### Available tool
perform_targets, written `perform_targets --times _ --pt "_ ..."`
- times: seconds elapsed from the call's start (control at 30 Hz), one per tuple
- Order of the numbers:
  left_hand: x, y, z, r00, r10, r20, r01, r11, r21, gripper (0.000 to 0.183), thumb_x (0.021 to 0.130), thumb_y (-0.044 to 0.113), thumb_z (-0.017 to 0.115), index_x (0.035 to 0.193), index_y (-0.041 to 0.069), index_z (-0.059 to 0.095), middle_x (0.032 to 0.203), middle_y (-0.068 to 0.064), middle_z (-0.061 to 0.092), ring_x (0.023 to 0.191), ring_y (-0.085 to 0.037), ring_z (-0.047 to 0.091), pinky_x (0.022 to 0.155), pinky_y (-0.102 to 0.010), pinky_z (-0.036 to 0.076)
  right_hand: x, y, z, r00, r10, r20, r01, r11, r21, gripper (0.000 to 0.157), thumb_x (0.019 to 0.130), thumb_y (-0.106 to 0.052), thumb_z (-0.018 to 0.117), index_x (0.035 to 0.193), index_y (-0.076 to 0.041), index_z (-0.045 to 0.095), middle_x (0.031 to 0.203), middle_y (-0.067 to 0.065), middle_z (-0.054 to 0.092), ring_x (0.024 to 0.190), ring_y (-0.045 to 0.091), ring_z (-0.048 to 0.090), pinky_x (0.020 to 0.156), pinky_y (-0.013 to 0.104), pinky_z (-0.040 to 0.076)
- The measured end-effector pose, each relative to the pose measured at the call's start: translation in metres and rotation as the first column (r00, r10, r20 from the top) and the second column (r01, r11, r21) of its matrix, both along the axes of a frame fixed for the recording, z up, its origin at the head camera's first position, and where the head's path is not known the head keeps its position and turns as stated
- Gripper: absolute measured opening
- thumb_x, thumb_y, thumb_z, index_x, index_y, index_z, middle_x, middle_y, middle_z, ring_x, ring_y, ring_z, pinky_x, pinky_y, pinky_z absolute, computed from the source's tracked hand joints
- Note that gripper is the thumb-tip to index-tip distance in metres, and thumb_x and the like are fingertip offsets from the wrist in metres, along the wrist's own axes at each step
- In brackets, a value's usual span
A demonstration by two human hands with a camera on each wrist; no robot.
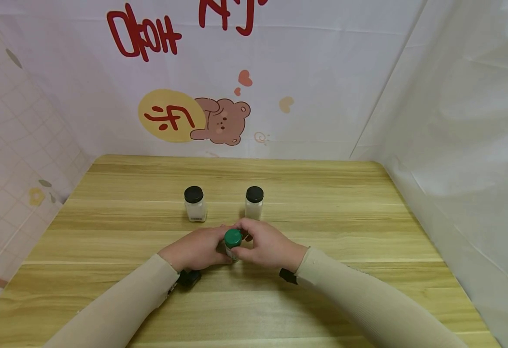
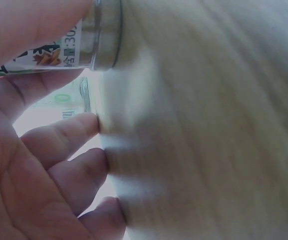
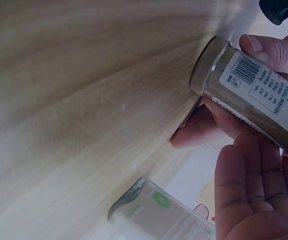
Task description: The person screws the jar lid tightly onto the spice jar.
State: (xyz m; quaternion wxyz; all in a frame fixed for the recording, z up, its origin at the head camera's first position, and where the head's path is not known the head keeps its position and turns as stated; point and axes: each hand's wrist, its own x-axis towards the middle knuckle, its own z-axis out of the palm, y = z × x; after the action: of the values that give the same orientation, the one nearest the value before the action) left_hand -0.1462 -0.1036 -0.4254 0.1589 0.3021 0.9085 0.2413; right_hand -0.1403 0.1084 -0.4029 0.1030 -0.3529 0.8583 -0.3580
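Note:
A clear spice jar (image 1: 229,252) with a green cap (image 1: 233,237) stands on the table, filled with brown powder. My left hand (image 1: 197,247) grips its lower body between thumb and index finger; the other left fingers (image 2: 66,135) are bent beside it on the wood. Thumb and index finger of my right hand (image 1: 272,245) close around the green cap from the right. In the right wrist view, the jar's label (image 3: 263,90) shows a barcode, and the curled right fingers (image 3: 251,175) lie near the cap end.
Two square clear jars with black lids stand behind the hands, a left jar (image 1: 195,209) and a right jar (image 1: 253,209), both with pale contents. A wooden table (image 1: 323,193) lies under everything, with a printed white curtain (image 1: 315,72) behind it.

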Motion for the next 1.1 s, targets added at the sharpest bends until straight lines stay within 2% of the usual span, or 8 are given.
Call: perform_targets --times 0.23,0.37,0.67,0.93,1.1 --pt "-0.0005 0.0005 -0.0003 1.000 -0.003 -0.010 0.003 1.000 0.000 0.054 0.080 0.045 0.069 0.129 0.040 0.046 0.130 0.014 0.052 0.118 -0.011 0.050 0.099 -0.038 0.041 -0.0006 0.0011 -0.0006 1.000 0.022 -0.022 -0.022 1.000 -0.013 0.030 0.084 -0.032 0.068 0.110 -0.025 0.053 0.105 -0.014 0.058 0.095 0.004 0.058 0.084 0.029 0.050" --pt "-0.0010 0.0004 -0.0010 1.000 -0.003 -0.008 0.003 1.000 0.004 0.056 0.080 0.046 0.069 0.130 0.041 0.045 0.130 0.015 0.051 0.119 -0.010 0.049 0.099 -0.038 0.041 -0.0016 0.0014 -0.0023 0.999 0.039 -0.035 -0.040 0.999 -0.015 0.027 0.086 -0.030 0.066 0.110 -0.026 0.053 0.105 -0.014 0.057 0.095 0.003 0.058 0.084 0.028 0.051" --pt "-0.0015 0.0003 -0.0025 0.999 -0.014 -0.028 0.015 1.000 0.014 0.057 0.080 0.045 0.069 0.131 0.039 0.045 0.128 0.018 0.051 0.117 -0.008 0.050 0.098 -0.036 0.042 -0.0012 0.0007 -0.0028 1.000 0.010 -0.017 -0.010 1.000 -0.005 0.025 0.085 -0.034 0.066 0.105 -0.026 0.054 0.102 -0.014 0.058 0.094 0.006 0.059 0.083 0.030 0.051" --pt "-0.0011 0.0005 -0.0018 1.000 -0.009 -0.020 0.009 1.000 0.003 0.054 0.080 0.047 0.068 0.128 0.038 0.047 0.128 0.016 0.052 0.116 -0.009 0.051 0.098 -0.036 0.042 -0.0010 0.0011 -0.0025 0.999 0.026 -0.033 -0.026 1.000 -0.013 0.030 0.084 -0.029 0.069 0.109 -0.025 0.053 0.103 -0.014 0.058 0.093 0.006 0.059 0.083 0.030 0.051" --pt "-0.0014 0.0004 -0.0023 1.000 -0.002 -0.014 0.002 1.000 -0.002 0.055 0.080 0.046 0.068 0.129 0.038 0.046 0.128 0.016 0.052 0.117 -0.010 0.050 0.098 -0.037 0.042 -0.0011 0.0010 -0.0029 0.999 0.027 -0.047 -0.028 0.999 -0.015 0.026 0.084 -0.030 0.068 0.107 -0.025 0.054 0.101 -0.014 0.058 0.093 0.006 0.059 0.083 0.029 0.051"
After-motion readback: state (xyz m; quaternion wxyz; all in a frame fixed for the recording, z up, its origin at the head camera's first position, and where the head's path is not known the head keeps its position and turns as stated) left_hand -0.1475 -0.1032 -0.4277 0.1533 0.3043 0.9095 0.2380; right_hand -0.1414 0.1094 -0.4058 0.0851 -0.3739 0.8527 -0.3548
